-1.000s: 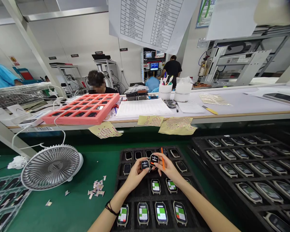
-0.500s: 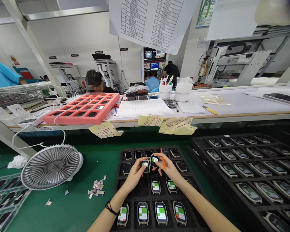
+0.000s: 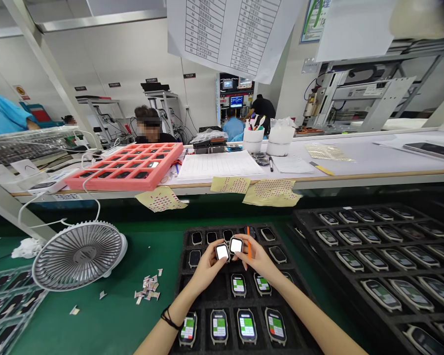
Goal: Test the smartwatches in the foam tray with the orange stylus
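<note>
My left hand (image 3: 209, 264) is closed around a smartwatch body (image 3: 222, 252) with a white lit screen, its thumb at the screen's lower edge. Beside it, my right hand (image 3: 257, 256) grips a second smartwatch (image 3: 236, 245), also lit white, with the thumb on its glass. An orange stick-like tool (image 3: 249, 244) stands upright between the right hand's fingers. Both watches are held close together, without straps, above a black foam tray (image 3: 216, 291). Lower in that tray lie several watches, such as a watch (image 3: 246, 325), showing green and white screens; those in the back rows are dark.
A second black tray (image 3: 355, 291) of watches stands at right. On the green mat lie a white fan (image 3: 81, 254) and small loose pieces (image 3: 148, 288). The shelf ahead carries a red foam tray (image 3: 133, 183) and papers (image 3: 218, 165). A person (image 3: 148, 123) sits beyond it.
Both held watches' screens have turned from the green-and-white display to plain white. My thumbs have shifted slightly on them, and the orange tool is more upright. The person beyond the shelf has raised their head.
</note>
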`<state>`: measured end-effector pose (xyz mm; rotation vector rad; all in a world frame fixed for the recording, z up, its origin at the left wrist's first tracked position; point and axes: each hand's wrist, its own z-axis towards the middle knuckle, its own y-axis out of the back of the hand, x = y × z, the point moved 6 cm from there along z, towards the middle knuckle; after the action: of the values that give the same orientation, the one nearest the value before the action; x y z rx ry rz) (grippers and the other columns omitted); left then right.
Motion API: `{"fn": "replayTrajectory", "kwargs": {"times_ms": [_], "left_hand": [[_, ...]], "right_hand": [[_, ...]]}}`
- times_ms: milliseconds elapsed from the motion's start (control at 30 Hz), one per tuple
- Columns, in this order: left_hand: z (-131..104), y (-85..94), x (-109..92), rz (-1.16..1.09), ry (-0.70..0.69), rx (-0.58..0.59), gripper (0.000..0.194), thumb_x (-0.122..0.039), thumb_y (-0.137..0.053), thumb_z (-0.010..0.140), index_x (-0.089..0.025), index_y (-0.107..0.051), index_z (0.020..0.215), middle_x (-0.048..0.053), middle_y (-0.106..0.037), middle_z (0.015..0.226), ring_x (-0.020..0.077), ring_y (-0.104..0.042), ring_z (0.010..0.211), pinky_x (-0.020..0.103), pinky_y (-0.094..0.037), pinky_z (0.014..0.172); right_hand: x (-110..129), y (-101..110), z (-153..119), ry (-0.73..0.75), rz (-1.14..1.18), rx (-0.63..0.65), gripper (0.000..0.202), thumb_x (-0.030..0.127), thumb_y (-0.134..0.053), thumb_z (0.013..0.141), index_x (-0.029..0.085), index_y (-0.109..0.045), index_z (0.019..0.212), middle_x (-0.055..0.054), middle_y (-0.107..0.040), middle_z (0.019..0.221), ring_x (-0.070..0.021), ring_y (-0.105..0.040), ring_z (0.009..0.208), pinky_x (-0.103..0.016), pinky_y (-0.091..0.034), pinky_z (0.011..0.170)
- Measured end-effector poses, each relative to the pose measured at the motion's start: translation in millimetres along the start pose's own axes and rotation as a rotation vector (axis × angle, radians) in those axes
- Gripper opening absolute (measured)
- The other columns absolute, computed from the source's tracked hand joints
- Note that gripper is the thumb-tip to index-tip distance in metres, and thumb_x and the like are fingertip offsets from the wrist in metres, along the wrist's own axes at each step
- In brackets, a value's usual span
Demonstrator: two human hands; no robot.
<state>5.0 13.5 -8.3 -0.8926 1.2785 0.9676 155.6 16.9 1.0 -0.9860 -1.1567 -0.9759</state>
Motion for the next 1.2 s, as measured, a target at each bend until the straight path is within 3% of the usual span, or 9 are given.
{"fn": "replayTrajectory", "kwargs": {"times_ms": [100,300,533,800,900,1100,1200], "left_hand": [[0,-0.4,-1,0.007,-0.004,-0.002,0.049,-0.037,-0.064,0.079,-0.02,-0.049,0.122,0.011,-0.057,0.121,0.0239,-0.056,0.106,0.031,-0.046,0.082],[-1,2.8,-8,0.125,0.026,-0.041,0.035,-0.045,-0.055,0.083,-0.017,-0.062,0.104,0.008,-0.065,0.104,0.02,-0.06,0.084,0.029,-0.047,0.071],[0,3.4,-12,0.137,0.002,-0.064,0.037,-0.05,-0.054,0.083,-0.016,-0.068,0.09,0.007,-0.069,0.092,0.0215,-0.061,0.085,0.029,-0.046,0.075],[-1,2.5,-8,0.18,0.045,-0.031,0.04,-0.049,-0.05,0.086,-0.018,-0.063,0.108,0.007,-0.066,0.099,0.0153,-0.054,0.069,0.023,-0.039,0.054],[-1,-0.7,-5,0.153,0.051,0.012,0.043,-0.047,-0.053,0.084,-0.019,-0.058,0.117,0.008,-0.064,0.104,0.0166,-0.056,0.074,0.025,-0.042,0.058],[-1,-6.1,-2,0.034,0.008,0.068,0.055,-0.041,-0.063,0.08,-0.021,-0.047,0.129,0.012,-0.054,0.127,0.0235,-0.056,0.105,0.032,-0.045,0.083],[-2,-5.5,-1,0.043,0.017,0.068,0.057,-0.042,-0.062,0.08,-0.021,-0.046,0.13,0.012,-0.054,0.127,0.0224,-0.057,0.1,0.03,-0.046,0.078]], "right_hand": [[-1,0,1,0.0,-0.008,-0.014,0.041,0.037,-0.069,0.075,0.024,-0.051,0.11,-0.005,-0.057,0.094,-0.0186,-0.066,0.072,-0.022,-0.046,0.041],[-4,8,3,-0.013,0.001,-0.104,0.035,0.046,-0.065,0.076,0.021,-0.056,0.099,-0.001,-0.058,0.081,-0.0138,-0.062,0.051,-0.021,-0.038,0.035],[0,12,-1,-0.052,-0.046,-0.165,0.035,0.052,-0.063,0.076,0.019,-0.059,0.088,0.004,-0.052,0.067,-0.0092,-0.055,0.038,-0.02,-0.032,0.033],[-1,10,1,-0.039,-0.037,-0.147,0.035,0.05,-0.066,0.075,0.02,-0.059,0.092,0.004,-0.055,0.07,-0.0085,-0.055,0.04,-0.02,-0.033,0.033],[-1,9,1,-0.036,-0.011,-0.13,0.036,0.048,-0.066,0.075,0.021,-0.057,0.097,0.002,-0.057,0.074,-0.0109,-0.059,0.047,-0.02,-0.037,0.035],[-2,6,2,-0.002,0.015,-0.089,0.039,0.046,-0.069,0.073,0.022,-0.055,0.101,-0.001,-0.059,0.086,-0.0126,-0.062,0.053,-0.02,-0.04,0.035],[-3,7,2,-0.002,0.005,-0.098,0.038,0.046,-0.068,0.075,0.022,-0.056,0.101,-0.003,-0.06,0.089,-0.0126,-0.062,0.053,-0.021,-0.04,0.035]]}}
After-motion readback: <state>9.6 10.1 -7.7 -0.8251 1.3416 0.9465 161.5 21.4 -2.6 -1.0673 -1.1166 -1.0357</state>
